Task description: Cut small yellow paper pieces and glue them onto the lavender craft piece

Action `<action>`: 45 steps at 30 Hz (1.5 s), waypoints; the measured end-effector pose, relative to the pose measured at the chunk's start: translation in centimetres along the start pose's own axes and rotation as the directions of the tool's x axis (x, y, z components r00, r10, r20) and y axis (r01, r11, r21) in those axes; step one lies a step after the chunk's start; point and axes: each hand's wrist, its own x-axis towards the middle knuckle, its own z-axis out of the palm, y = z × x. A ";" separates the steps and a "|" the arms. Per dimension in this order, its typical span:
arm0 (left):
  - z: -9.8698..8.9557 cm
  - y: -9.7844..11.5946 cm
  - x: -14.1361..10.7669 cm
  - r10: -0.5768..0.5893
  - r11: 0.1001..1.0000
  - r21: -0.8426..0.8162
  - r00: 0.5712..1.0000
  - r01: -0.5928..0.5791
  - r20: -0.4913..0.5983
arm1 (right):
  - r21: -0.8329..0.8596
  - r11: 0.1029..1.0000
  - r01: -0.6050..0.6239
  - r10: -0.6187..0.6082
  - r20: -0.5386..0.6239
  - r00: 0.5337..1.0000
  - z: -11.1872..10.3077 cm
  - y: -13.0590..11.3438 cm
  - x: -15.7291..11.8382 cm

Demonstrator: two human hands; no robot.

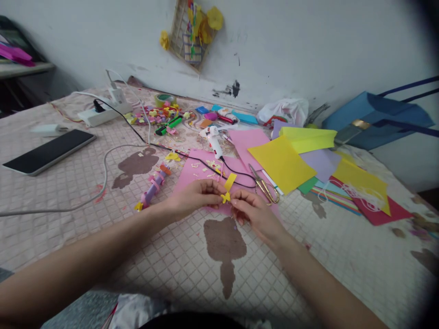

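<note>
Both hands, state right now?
Left hand: closed, pinching a small yellow piece.
Right hand: fingers curled beside that piece; whether it grips can't be told.

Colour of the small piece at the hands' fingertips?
Yellow. The small piece shows best in the head view, the only one.

With our left hand (196, 198) we pinch a small yellow cutout (225, 198) over a pink sheet (187, 174) on the counter (171, 260), our right hand (259, 213) at its edge. Beyond our hands we see a white glue gun (214, 142); gold-handled scissors (262, 184) lie to the right, near a yellow sheet (281, 165), and a dark-screened device (50, 153) lies far left.
</note>
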 end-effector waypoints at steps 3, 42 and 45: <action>-0.1 0.4 -0.1 0.018 0.999 0.042 0.999 -0.017 -0.040 | -0.026 0.999 0.025 -0.024 0.014 1.000 0.0 0.1 -0.1; -4.6 2.1 -0.1 0.376 0.172 0.983 0.926 -0.060 -0.009 | -0.491 0.853 0.179 -0.170 0.063 0.983 -1.4 0.9 0.9; -4.3 2.4 -0.2 0.379 0.342 0.936 0.924 -0.082 -0.058 | -0.360 0.926 0.113 -0.098 0.060 0.993 -1.5 0.7 0.9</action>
